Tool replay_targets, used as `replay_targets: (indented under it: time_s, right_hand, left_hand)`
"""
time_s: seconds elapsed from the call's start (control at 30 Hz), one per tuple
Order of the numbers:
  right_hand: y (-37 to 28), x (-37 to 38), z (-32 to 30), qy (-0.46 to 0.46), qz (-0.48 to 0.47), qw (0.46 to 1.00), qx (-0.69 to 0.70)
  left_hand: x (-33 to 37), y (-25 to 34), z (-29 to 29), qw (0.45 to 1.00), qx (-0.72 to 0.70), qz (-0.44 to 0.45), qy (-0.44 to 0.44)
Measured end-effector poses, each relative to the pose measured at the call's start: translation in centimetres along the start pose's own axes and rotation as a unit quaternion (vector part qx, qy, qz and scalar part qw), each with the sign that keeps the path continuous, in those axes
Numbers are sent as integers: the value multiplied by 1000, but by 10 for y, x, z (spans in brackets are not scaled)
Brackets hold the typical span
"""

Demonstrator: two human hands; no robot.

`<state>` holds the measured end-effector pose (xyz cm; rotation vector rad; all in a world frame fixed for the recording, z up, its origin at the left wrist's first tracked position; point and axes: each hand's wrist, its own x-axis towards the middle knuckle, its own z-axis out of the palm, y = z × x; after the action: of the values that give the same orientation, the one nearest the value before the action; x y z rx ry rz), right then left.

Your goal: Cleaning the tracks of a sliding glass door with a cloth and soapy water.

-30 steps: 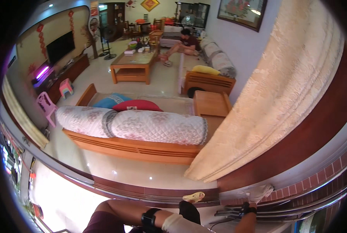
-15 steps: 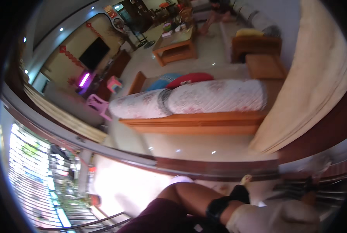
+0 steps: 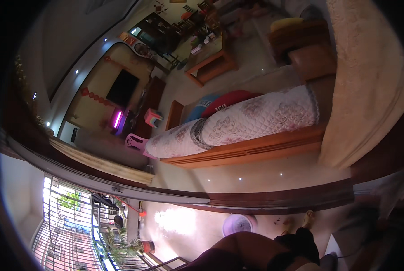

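My left forearm point(image 3: 247, 245) comes in from the lower edge under a dark maroon sleeve point(image 3: 215, 259) and reaches to the right. A black band point(image 3: 285, 261) circles it near the wrist. The left hand beyond the band is dark and cut off by the lower edge, so its fingers and anything in them are hidden. I cannot make out my right hand anywhere. Past the forearm, a round purple basin point(image 3: 240, 225) stands on the floor. Near my dark trouser leg, one foot in a yellowish slipper point(image 3: 308, 219) shows.
A sliding-door track point(image 3: 274, 198) separates this balcony from the living room. Inside stand a wooden sofa with a quilted cover point(image 3: 260, 119) and a coffee table point(image 3: 213, 63). A cream curtain point(image 3: 369, 81) hangs at right. A potted plant point(image 3: 147, 246) stands near the window bars point(image 3: 66, 221).
My view has turned, so the room appears tilted and shifted right. The basin has come further into view. The cream cloth by my left wrist no longer shows, and the forearm sits lower.
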<state>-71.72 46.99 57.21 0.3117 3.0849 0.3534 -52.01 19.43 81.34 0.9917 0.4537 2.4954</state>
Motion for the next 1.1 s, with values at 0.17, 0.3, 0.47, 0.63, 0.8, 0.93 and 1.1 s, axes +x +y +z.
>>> replay_targets:
  time_s: [0.17,0.3,0.47,0.63,0.8,0.93,1.1]
  right_hand:
    - [6,-6,12,-41,95,994,-37]
    - [1,-19,21,-67,143,985,-68]
    - [6,-44,68,196,-30,976,-90]
    - [-21,-31,20,47,-43,997,-54]
    - [2,-12,50,56,-63,963,254]
    - [-2,1,88,-54,-36,964,-257]
    - [-2,7,154,236,-3,925,-298]
  left_hand:
    - [5,-13,-24,1000,3,-9,-5]
    - [-13,-22,-43,1000,4,-31,4]
    - [-132,-39,-106,906,23,-177,384]
    - [-197,-9,-134,828,-16,-71,556]
    - [-328,-22,-147,814,-12,-55,578]
    - [-386,-34,-145,748,-68,-36,659]
    - [-438,-64,-186,747,-65,0,661]
